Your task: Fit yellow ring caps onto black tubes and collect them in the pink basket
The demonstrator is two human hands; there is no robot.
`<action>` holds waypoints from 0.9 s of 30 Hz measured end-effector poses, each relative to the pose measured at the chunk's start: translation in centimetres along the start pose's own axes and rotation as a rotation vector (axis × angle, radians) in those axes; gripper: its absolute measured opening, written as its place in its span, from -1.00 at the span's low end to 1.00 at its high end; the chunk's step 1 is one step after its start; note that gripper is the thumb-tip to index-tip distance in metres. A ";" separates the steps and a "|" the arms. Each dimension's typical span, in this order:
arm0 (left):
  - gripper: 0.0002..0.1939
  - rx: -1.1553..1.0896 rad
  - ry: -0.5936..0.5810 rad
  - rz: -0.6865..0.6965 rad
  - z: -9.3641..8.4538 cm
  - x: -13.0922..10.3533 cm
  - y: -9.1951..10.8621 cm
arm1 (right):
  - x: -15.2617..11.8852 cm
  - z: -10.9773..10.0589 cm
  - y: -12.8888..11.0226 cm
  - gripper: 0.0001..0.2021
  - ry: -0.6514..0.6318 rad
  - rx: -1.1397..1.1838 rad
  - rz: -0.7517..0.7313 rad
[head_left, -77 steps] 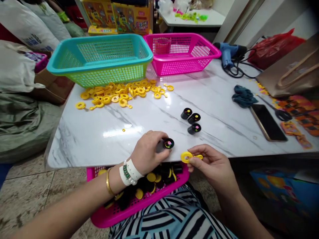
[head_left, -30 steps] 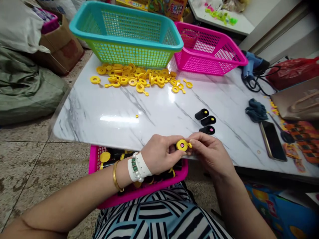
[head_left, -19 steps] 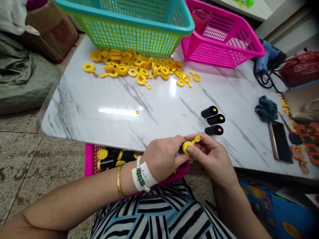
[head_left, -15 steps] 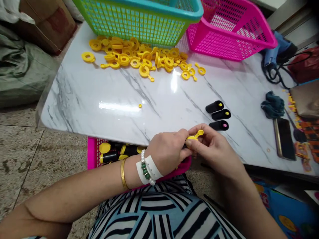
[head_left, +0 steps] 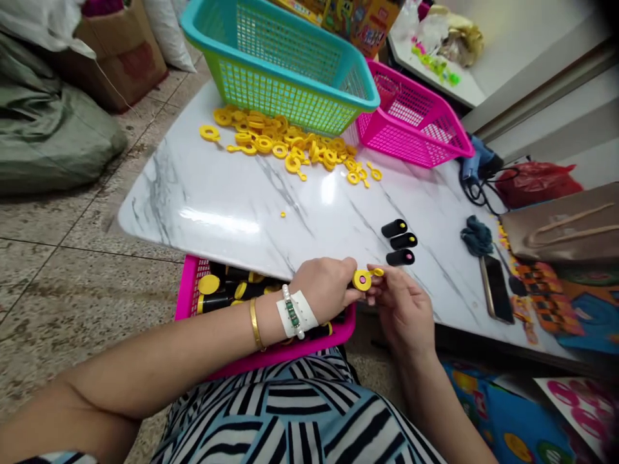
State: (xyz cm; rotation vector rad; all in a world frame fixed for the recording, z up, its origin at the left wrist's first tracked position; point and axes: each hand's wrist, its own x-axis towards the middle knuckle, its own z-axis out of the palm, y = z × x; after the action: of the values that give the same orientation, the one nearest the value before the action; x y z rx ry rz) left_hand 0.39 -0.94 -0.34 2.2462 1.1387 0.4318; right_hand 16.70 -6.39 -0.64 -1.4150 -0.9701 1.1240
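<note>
My left hand (head_left: 325, 289) is closed around a small black tube, mostly hidden in the fist. A yellow ring cap (head_left: 357, 283) sits on the tube's end, with a pink nub showing in its middle hole. The cap's small tab points right, and the bent fingers of my right hand (head_left: 403, 303) pinch at it. Three black tubes lie on the table just beyond my hands: two with yellow nubs, one nearer tube (head_left: 397, 258) with a pink nub. Farther back is a pile of loose yellow ring caps (head_left: 293, 161).
In front of my lap, below the table edge, a pink basket (head_left: 181, 303) holds several capped black tubes. On the marble-look table (head_left: 232, 193) stand a green-blue basket (head_left: 290, 77) and another pink basket (head_left: 416, 142). A phone (head_left: 496, 290) and a dark cloth (head_left: 476, 236) lie right.
My view has tilted up, showing more of the baskets. The cap now faces me with its pink centre visible. My right hand has shifted from the cap's ring to its tab.
</note>
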 end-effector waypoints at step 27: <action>-0.66 0.087 -0.151 -0.012 -4.4 -6.3 -1.9 | -4.2 2.8 4.4 -0.76 -0.549 -0.049 0.216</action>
State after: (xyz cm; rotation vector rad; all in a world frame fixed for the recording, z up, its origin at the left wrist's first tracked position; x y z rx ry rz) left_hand -6.75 -3.60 1.70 2.3019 1.1109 0.2074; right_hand 12.94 -10.42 -4.54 -1.2943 -1.2487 1.7151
